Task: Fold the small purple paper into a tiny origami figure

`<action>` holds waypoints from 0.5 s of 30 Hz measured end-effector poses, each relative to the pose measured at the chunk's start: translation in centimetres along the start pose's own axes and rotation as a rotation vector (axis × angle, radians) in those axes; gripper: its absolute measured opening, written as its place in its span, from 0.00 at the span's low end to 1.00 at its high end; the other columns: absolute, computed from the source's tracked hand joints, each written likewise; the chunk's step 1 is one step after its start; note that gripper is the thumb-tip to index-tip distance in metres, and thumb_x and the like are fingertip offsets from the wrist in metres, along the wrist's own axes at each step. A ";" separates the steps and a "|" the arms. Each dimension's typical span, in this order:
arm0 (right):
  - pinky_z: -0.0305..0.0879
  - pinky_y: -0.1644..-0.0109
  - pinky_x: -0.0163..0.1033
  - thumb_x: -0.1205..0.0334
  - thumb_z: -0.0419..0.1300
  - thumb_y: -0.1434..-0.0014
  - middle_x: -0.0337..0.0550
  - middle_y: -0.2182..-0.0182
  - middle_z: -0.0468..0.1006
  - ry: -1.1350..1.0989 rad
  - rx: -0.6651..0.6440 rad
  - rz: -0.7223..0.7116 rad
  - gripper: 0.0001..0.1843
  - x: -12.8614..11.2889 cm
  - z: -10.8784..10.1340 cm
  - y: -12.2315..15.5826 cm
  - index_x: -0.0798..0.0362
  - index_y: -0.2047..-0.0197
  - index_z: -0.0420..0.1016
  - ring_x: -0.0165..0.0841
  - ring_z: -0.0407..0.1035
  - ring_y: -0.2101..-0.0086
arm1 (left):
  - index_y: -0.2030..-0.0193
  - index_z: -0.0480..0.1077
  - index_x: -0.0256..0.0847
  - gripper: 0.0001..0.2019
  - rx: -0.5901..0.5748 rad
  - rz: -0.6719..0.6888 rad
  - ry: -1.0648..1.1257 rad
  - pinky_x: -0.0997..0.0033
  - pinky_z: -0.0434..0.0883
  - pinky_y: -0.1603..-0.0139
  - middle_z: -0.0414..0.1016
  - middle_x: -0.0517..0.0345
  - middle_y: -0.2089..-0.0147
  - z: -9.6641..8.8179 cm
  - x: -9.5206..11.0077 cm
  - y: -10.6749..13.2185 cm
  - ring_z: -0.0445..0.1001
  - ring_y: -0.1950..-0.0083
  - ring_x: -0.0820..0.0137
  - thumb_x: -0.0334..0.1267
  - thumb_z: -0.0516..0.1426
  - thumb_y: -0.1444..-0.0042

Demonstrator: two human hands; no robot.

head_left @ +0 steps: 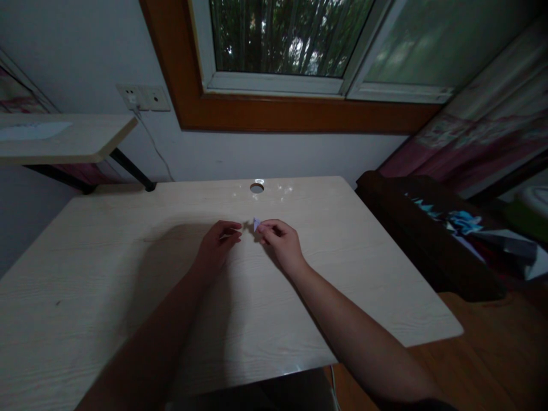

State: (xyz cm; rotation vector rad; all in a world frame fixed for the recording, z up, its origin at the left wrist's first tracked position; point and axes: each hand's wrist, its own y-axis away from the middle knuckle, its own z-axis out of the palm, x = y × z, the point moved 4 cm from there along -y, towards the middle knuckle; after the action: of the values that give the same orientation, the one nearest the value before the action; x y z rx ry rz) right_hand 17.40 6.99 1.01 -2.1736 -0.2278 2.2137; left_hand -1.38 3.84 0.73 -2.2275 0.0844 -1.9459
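Pinching small pale-purple triangular piece (256, 224) in right hand (281, 240), in front of round hole (257, 188) in counter (363, 257). Holding left hand (217, 244) just beside, thumb and fingers parted. Facing window (282, 40), with wall outlet (155, 99) and cable (156, 142) at left, curtain (475, 108) at right.

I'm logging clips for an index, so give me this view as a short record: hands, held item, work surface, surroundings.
Left hand: the left hand, thumb and fingers apart, no held item visible
Right hand: the right hand, pinching the paper piece between thumb and fingers
Held item: small, pale purple, pointed at the top; exact folds too small to tell
Work surface: pale wood-look table with a round hole near its far edge
Behind: window with greenery outside
Far left: shelf on black legs, wall socket
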 end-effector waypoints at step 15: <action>0.65 0.70 0.34 0.52 0.68 0.45 0.39 0.75 0.77 -0.007 -0.155 -0.021 0.13 0.4 0.7 0.5 0.53 0.63 0.81 0.28 0.69 0.76 | 0.61 0.75 0.42 0.09 -0.025 0.035 -0.050 0.70 0.72 0.59 0.78 0.57 0.62 0.1 0.2 0.2 0.75 0.62 0.70 0.44 0.62 0.44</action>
State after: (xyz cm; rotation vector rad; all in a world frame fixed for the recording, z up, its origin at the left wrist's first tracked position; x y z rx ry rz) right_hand 16.72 6.46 0.51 -2.2266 -0.4346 2.2633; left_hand -1.25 3.62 0.89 -2.2732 0.1405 -1.8804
